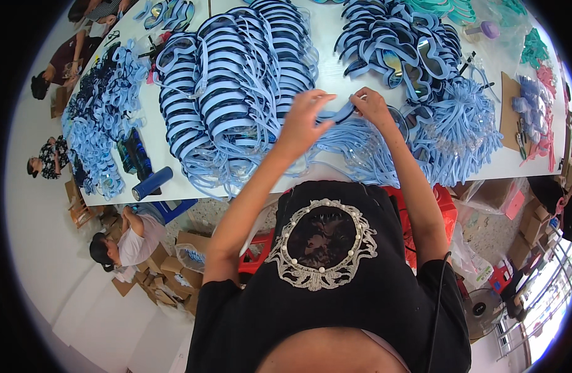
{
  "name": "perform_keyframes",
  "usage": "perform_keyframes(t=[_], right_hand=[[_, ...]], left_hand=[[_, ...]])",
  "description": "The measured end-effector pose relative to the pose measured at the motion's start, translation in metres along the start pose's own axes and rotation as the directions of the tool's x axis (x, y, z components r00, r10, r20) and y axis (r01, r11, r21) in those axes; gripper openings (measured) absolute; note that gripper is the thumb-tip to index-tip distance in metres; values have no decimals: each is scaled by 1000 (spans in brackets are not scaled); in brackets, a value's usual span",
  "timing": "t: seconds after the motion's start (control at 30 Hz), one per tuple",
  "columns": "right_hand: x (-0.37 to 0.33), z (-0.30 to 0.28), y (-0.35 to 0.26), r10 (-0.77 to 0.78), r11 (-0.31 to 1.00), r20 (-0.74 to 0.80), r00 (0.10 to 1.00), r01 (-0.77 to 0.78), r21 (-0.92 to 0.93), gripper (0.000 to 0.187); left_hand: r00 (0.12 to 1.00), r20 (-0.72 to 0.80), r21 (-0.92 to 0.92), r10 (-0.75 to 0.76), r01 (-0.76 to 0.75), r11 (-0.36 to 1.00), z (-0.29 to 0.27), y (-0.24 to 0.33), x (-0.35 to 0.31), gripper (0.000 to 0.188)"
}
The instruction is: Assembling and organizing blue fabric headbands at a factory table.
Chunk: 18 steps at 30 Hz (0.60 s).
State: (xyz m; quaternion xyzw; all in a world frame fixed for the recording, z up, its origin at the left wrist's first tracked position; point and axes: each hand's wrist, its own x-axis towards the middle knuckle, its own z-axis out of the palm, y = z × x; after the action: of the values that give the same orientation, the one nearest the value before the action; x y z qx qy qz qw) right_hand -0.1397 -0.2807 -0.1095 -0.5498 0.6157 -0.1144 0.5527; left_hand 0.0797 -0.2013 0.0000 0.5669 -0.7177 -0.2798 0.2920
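Over the middle of the white table, my right hand point(372, 105) pinches one end of a swim goggle point(343, 113) with a light blue rim. My left hand point(304, 124) is beside the goggle's other end, its fingers spread apart; it does not appear to grip it. Just below both hands lies a bundle of light blue straps point(360, 146). Long nested rows of blue swim goggles point(227, 93) stand to the left of my left hand. Beyond my right hand is a looser heap of goggles with mirrored lenses point(391, 65).
A pile of straps with transparent ends point(460, 124) lies at right, near cardboard point(511, 115) and pliers point(521, 140). At left are a tangled blue heap point(99, 118) and a dark blue cylinder point(152, 183). Other people point(133, 236) are around the table's left side.
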Motion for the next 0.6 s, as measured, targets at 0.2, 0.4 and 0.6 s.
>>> perform_keyframes(t=[0.2,0.4,0.6], right_hand=[[-25,7,1,0,874,248,969,-120,470,31],[-48,26,3,-148,965,221,964,91,247,19],[-89,96,52,-469,666,480,741,654,-359,23]], left_hand=[[999,-41,231,-5,14,973,67,-12,-5,52],[900,-346,31,-265,293,955,22,-19,4,46],[801,-396,-368,-448,309,877,-43,-1,-28,42]])
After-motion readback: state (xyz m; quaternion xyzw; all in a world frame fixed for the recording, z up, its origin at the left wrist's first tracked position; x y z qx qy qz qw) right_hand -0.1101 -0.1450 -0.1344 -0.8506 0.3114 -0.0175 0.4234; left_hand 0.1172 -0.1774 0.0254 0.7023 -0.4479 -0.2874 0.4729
